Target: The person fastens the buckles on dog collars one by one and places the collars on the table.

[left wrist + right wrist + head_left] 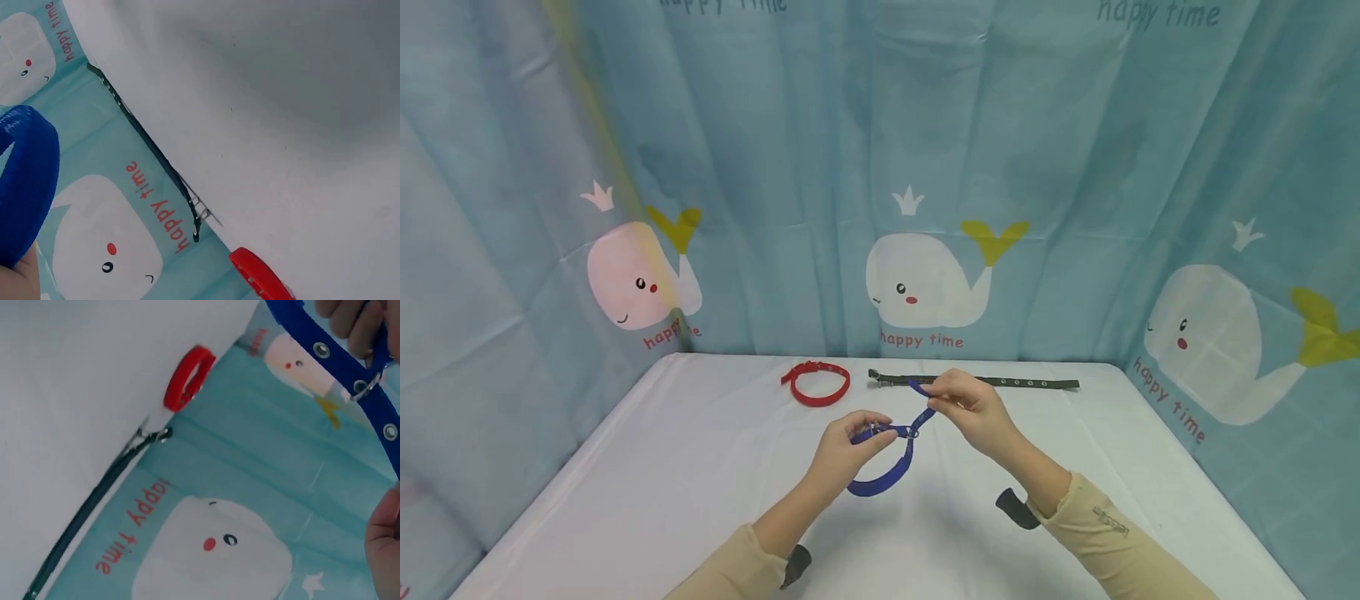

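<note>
A blue collar (880, 484) with metal eyelets (321, 350) is looped and held above the table between both hands. My left hand (848, 450) pinches it near the buckle, thumb on the near side. Up and to the right, my right hand (972, 410) pinches the collar's free end between thumb and fingers. A metal ring (366, 387) surrounds the strap between the two hands. In the left wrist view only the blue band (31, 181) and a bit of the left hand show at the left edge.
On the white table (700, 483), a red collar (820, 401) lies fastened in a loop at the back. To its right a black collar (1030, 383) with eyelets lies stretched out along the back edge. A blue whale-print curtain (805, 275) hangs behind.
</note>
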Demonstrator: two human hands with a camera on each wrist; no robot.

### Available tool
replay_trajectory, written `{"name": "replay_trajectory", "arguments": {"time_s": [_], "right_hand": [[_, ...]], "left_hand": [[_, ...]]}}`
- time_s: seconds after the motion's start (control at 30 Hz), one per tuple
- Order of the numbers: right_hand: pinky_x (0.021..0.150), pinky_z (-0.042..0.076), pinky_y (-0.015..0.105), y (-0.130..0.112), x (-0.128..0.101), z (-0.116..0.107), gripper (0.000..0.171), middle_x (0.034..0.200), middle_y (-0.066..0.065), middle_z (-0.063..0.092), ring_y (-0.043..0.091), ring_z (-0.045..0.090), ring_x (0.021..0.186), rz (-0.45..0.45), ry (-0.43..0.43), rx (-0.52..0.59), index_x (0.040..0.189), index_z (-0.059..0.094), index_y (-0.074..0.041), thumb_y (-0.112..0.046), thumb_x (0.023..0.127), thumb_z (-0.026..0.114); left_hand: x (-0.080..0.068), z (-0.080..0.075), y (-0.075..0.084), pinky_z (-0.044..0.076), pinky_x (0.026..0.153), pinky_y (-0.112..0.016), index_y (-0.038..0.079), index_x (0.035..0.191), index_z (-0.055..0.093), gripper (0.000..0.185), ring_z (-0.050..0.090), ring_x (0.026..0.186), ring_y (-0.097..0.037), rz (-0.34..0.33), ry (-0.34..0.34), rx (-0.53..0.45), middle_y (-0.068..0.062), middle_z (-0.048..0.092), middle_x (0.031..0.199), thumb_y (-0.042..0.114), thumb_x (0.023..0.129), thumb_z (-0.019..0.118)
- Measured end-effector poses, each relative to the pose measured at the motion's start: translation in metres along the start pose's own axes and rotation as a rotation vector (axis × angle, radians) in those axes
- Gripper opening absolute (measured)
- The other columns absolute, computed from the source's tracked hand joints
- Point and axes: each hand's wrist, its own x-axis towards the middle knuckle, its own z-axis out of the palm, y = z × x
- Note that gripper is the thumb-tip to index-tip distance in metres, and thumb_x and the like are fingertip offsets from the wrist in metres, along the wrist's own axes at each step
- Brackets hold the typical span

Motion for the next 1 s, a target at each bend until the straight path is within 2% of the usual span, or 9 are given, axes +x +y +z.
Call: {"name": "replay_trajectory", "arguments": {"time_s": [0.17,0.37,0.5,0.63,0.8,1.0], "right_hand": [[0.066,0.051,0.024,0.002,-0.002,-0.008,0.027,0.087,0.006,0.062,0.016,0.057,0.076,-0.179,-0.094,-0.189,0.097,0.072,0.002,0.019,0.076,0.069],[0.062,0.05,0.02,0.005,-0.003,-0.011,0.028,0.086,0.004,0.058,0.014,0.055,0.073,-0.311,-0.247,-0.3,0.095,0.073,-0.001,0.017,0.073,0.073],[0.064,0.048,0.017,0.006,-0.004,-0.011,0.027,0.084,0.002,0.057,0.012,0.053,0.073,-0.344,-0.335,-0.331,0.094,0.073,-0.003,0.014,0.074,0.074],[0.065,0.048,0.016,0.005,-0.003,-0.01,0.024,0.084,0.003,0.056,0.012,0.052,0.074,-0.366,-0.38,-0.339,0.095,0.073,-0.004,0.012,0.077,0.073],[0.067,0.048,0.016,0.006,-0.003,-0.005,0.021,0.085,0.003,0.056,0.012,0.052,0.075,-0.375,-0.394,-0.352,0.094,0.073,-0.004,0.01,0.078,0.073],[0.067,0.048,0.014,0.008,-0.004,0.001,0.023,0.085,0.003,0.056,0.01,0.053,0.074,-0.364,-0.391,-0.351,0.094,0.073,-0.004,0.01,0.076,0.074]], "left_hand": [[-0.002,-0.001,0.001,0.053,0.087,-0.046,0.003,0.113,0.068,0.034,0.067,0.09,-0.024,0.018,-0.003,0.056,-0.008,0.071,0.097,0.023,0.087,0.075],[-0.005,-0.001,0.004,0.054,0.084,-0.046,0.003,0.112,0.068,0.036,0.066,0.091,-0.026,-0.008,-0.007,0.164,-0.011,0.07,0.102,0.021,0.084,0.078],[-0.008,-0.002,0.005,0.054,0.083,-0.046,0.002,0.11,0.068,0.033,0.066,0.09,-0.026,0.009,-0.009,0.199,-0.011,0.069,0.102,0.018,0.083,0.079],[-0.008,-0.002,0.005,0.055,0.082,-0.046,0.002,0.108,0.068,0.032,0.067,0.09,-0.026,0.045,-0.011,0.2,-0.012,0.07,0.102,0.016,0.082,0.079],[-0.007,-0.002,0.005,0.054,0.082,-0.048,0.002,0.106,0.068,0.029,0.067,0.09,-0.028,0.089,-0.018,0.205,-0.012,0.07,0.101,0.015,0.082,0.079],[-0.007,-0.003,0.001,0.055,0.081,-0.048,0.004,0.106,0.067,0.028,0.067,0.091,-0.027,0.124,-0.051,0.248,-0.011,0.07,0.102,0.02,0.085,0.076]]}}
